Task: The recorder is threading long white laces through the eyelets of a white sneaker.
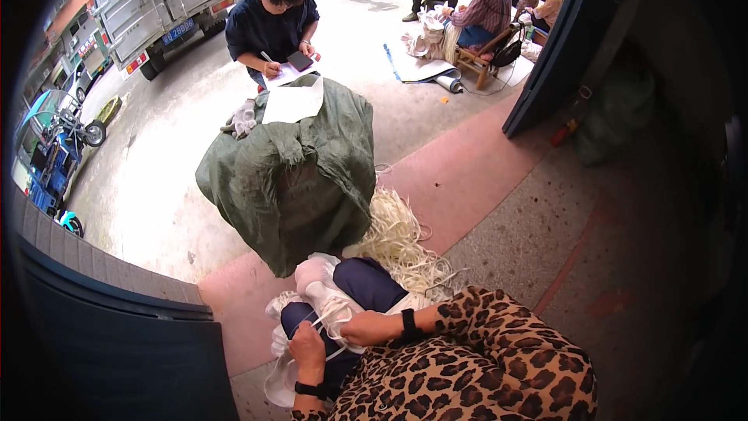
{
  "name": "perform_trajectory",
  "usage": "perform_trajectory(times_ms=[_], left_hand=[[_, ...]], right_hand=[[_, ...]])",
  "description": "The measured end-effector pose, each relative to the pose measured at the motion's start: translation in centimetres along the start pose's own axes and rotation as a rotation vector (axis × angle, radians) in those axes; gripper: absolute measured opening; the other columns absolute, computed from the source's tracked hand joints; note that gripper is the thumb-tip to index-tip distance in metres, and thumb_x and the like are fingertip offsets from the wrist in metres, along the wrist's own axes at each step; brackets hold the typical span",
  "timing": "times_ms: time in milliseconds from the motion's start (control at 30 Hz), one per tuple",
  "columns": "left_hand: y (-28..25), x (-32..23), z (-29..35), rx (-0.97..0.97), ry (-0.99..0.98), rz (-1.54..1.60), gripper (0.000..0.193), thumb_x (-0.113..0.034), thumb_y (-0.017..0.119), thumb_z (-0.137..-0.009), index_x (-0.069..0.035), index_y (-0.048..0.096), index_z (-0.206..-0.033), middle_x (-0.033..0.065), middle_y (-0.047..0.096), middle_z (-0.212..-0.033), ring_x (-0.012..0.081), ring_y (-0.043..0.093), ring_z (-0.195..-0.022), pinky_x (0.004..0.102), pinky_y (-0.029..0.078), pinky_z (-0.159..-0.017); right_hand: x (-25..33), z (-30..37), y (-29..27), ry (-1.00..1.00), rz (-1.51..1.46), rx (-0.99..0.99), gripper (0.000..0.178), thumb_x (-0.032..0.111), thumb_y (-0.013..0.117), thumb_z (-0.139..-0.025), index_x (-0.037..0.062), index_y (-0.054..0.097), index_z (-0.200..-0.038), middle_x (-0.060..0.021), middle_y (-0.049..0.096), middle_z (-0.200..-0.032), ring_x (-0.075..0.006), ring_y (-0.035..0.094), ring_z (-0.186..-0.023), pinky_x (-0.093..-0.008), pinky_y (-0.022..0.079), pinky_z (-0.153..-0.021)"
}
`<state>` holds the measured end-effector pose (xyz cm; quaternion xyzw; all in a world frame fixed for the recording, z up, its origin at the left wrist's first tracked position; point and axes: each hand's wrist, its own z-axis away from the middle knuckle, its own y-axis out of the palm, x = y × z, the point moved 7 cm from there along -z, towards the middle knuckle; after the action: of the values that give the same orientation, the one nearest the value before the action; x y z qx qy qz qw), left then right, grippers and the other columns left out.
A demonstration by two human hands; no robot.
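White strips (331,313) gripped between both hands (343,339), on lap.

Long loose sleeves of tan leopard-print fabric with dark brown and black blotches, bare left hand (307,349) with a black band at the wrist, bare right hand (366,328) with a wider black wristband, dark navy trousers over the knees

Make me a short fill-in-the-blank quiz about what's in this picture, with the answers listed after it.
1. Both hands, the left hand and the right hand, hold thin white ____.
2. The big sack in front is dark ____.
3. A pile of pale strips lies on the ____ beside the sack.
4. The person's sleeve has a ____ print.

Answers: cords; green; floor; leopard
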<state>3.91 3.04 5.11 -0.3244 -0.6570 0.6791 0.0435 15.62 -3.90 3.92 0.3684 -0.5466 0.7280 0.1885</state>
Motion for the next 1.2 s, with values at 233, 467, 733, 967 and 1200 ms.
perform_trajectory(times_ms=[233, 467, 733, 967, 1200], left_hand=[[-0.4, -0.3, 0.3, -0.001, -0.051, -0.044, 0.006, -0.009, 0.051, -0.083, -0.004, 0.054, -0.085, 0.0200, 0.062, -0.071, 0.0396, 0.061, -0.067, 0.0497, 0.048, -0.061], [0.4, -0.1, 1.1, 0.027, -0.057, 0.094, 0.012, -0.010, 0.049, -0.085, -0.003, 0.050, -0.095, 0.0237, 0.061, -0.070, 0.0423, 0.060, -0.066, 0.0505, 0.046, -0.059], [2.0, 0.0, 1.1, 0.152, -0.122, 0.082, 0.017, -0.018, 0.052, -0.086, -0.003, 0.058, -0.086, 0.0238, 0.061, -0.073, 0.0420, 0.060, -0.071, 0.0502, 0.046, -0.063], [3.0, 0.7, 0.6, 0.128, -0.134, 0.104, 0.021, -0.020, 0.051, -0.086, -0.003, 0.059, -0.078, 0.0232, 0.061, -0.073, 0.0415, 0.060, -0.073, 0.0492, 0.047, -0.064], [2.9, 1.5, 0.5, 0.047, -0.191, 0.159, 0.018, -0.019, 0.048, -0.087, -0.004, 0.059, -0.084, 0.0244, 0.061, -0.073, 0.0424, 0.060, -0.074, 0.0504, 0.047, -0.064]], right_hand=[[-1.3, -2.0, 1.3, -0.037, 0.123, -0.116, 0.016, 0.018, 0.052, -0.076, 0.0026, 0.058, -0.076, -0.0200, 0.059, -0.066, -0.0396, 0.059, -0.062, -0.0465, 0.047, -0.057], [-2.1, -3.4, 1.9, -0.048, 0.140, -0.261, 0.011, 0.018, 0.056, -0.073, 0.0072, 0.057, -0.073, -0.0172, 0.059, -0.067, -0.0366, 0.059, -0.063, -0.0451, 0.045, -0.055], [-2.1, -3.7, 1.9, 0.017, 0.163, -0.243, 0.010, 0.013, 0.056, -0.073, 0.0035, 0.056, -0.077, -0.0170, 0.059, -0.065, -0.0359, 0.060, -0.061, -0.0440, 0.046, -0.054], [-1.8, -4.5, 1.9, -0.004, 0.204, -0.208, 0.012, 0.012, 0.054, -0.073, 0.0010, 0.060, -0.071, -0.0203, 0.061, -0.068, -0.0363, 0.062, -0.063, -0.0427, 0.049, -0.056], [-1.0, -5.6, 2.8, -0.103, 0.311, -0.126, 0.017, 0.015, 0.054, -0.076, 0.0023, 0.062, -0.068, -0.0163, 0.063, -0.068, -0.0307, 0.064, -0.063, -0.0418, 0.049, -0.055]])
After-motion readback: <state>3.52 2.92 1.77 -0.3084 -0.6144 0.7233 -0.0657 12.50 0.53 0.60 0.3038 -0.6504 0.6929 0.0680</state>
